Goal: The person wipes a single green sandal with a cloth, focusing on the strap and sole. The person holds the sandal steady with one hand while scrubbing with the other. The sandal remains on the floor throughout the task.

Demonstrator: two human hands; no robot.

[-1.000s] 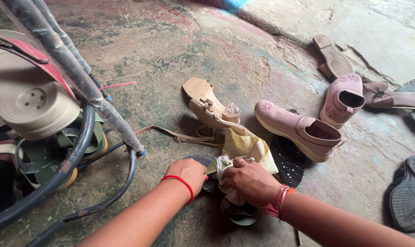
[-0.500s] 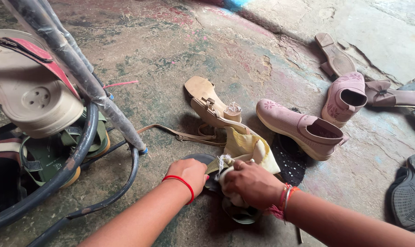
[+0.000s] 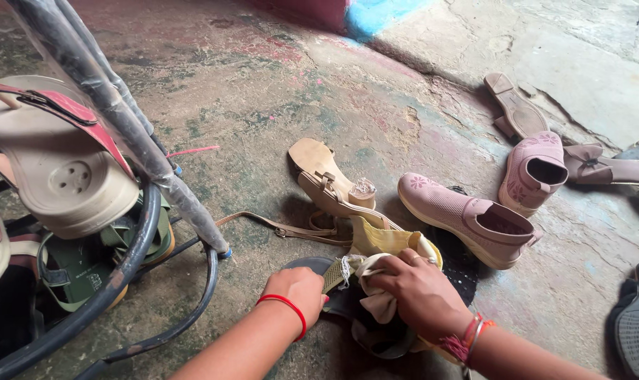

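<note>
Head view looks down on a rough, stained concrete floor (image 3: 277,105) with shoes scattered on it. Left hand (image 3: 302,290), with a red band at the wrist, presses down on a dark sandal (image 3: 312,266) lying near the bottom middle; its fingers are closed over the sandal's near-left edge and pin it to the floor. Right hand (image 3: 421,292) is clamped on a pale yellow cloth (image 3: 383,243), bunched and pushed against the same sandal. The two hands are close together, just beside each other, both on the sandal.

I judge the step in hand is wiping the sandal with the cloth while the other hand steadies it. The next stroke calls for firm holding on the left, so the sandal does not slide on the floor.

Just beyond the cloth lies a tan heeled sandal (image 3: 330,179) with a loose strap. To the right stands a pink shoe (image 3: 464,218), and its pair (image 3: 534,172) farther right. At far left a black metal rack (image 3: 122,246) carries more sandals.
</note>
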